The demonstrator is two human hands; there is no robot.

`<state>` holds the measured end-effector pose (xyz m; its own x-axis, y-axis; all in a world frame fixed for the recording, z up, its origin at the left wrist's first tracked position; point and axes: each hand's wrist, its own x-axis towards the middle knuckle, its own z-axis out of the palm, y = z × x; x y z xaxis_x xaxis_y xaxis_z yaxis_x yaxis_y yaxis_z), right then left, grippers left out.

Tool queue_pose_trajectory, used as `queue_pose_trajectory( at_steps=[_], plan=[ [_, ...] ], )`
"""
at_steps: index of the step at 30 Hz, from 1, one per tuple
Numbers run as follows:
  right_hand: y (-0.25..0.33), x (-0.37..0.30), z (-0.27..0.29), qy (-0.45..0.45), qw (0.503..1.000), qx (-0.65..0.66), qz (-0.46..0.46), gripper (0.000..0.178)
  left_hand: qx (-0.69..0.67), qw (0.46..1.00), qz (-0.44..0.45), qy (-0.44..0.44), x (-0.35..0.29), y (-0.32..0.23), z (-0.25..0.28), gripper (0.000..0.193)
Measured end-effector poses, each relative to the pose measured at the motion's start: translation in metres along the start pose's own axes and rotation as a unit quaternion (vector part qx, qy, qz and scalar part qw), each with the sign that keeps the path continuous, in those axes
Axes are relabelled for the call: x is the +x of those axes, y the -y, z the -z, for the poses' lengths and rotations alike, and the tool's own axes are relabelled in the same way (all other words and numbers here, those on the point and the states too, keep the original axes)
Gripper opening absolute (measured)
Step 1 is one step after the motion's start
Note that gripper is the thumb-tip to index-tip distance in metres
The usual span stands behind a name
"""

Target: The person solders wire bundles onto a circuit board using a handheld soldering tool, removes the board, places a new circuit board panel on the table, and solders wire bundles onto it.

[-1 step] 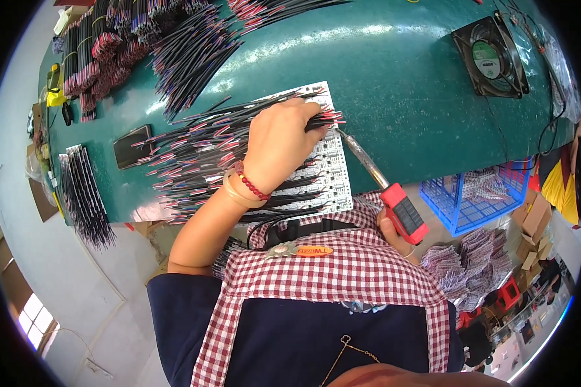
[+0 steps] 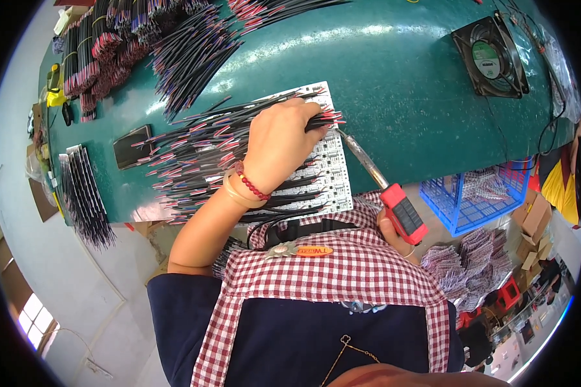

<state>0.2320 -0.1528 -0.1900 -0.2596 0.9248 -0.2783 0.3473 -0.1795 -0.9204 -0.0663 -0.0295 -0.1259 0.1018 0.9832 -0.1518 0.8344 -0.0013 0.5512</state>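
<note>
My left hand (image 2: 282,135) is over a white circuit board panel (image 2: 332,171), fingers closed on a bunch of black cables (image 2: 321,119) with red and white stripped ends. Many more black cables (image 2: 200,158) lie across the panel and stick out past its left side. A soldering iron (image 2: 403,215) with a red and black handle is in my right hand (image 2: 392,231), which is partly hidden behind the handle. Its metal tip points up and left and meets the panel's right edge, just below the held cable ends. Whether it touches a wire is too small to tell.
A green table (image 2: 394,84) bears cable bundles (image 2: 193,55) at the back left, a dark phone (image 2: 133,147), and a black fan (image 2: 490,57) at the back right. Strips with wires (image 2: 87,193) overhang the left edge. A blue crate (image 2: 468,200) stands below, right.
</note>
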Motion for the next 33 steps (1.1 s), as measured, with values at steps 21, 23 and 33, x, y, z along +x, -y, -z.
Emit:
queue_pose_trajectory(
  at_steps=[21,23,33],
  plan=[
    [0.005,0.000,0.004,-0.014,0.980,0.198,0.008,0.021,-0.041,0.990,-0.039,-0.131,-0.013,0.006,0.042,0.011],
    [0.008,0.000,0.003,-0.023,0.970,0.241,0.001,0.022,-0.053,0.975,-0.018,-0.213,-0.022,-0.012,0.065,0.010],
    [-0.014,-0.005,0.013,0.017,0.991,0.135,-0.002,0.017,-0.087,0.992,0.081,-0.044,-0.030,-0.019,-0.004,0.018]
  ],
)
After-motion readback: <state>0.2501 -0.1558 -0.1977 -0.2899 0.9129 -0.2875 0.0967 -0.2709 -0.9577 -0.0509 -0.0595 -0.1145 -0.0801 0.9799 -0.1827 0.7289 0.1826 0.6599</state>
